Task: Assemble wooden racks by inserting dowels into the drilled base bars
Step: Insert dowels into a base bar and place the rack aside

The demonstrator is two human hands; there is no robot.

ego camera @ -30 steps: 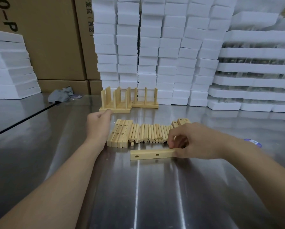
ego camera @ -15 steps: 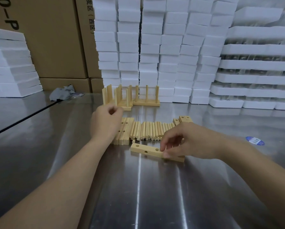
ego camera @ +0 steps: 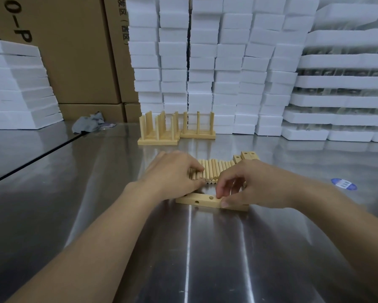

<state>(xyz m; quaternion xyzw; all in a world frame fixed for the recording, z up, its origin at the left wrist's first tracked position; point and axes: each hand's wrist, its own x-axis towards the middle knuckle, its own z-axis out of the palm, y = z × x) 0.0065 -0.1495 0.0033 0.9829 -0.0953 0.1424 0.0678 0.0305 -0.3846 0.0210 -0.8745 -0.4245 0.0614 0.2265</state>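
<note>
Pinching the pale drilled wooden base bar [ego camera: 189, 199] flat on the shiny steel worktop [ego camera: 205, 259] is the right hand [ego camera: 258, 184], grip tight; the left hand [ego camera: 172, 176] is curling over the round wooden dowels [ego camera: 214, 171], its grip hidden, can't tell.

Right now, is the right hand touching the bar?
Touching. The head view shows the right hand pinching the bar toward its right end, a fingertip on top and the thumb against the near face.

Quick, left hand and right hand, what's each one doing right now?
Left hand: fingers curled over the dowels; a grip cannot be told.
Right hand: pinches the drilled bar.
</note>
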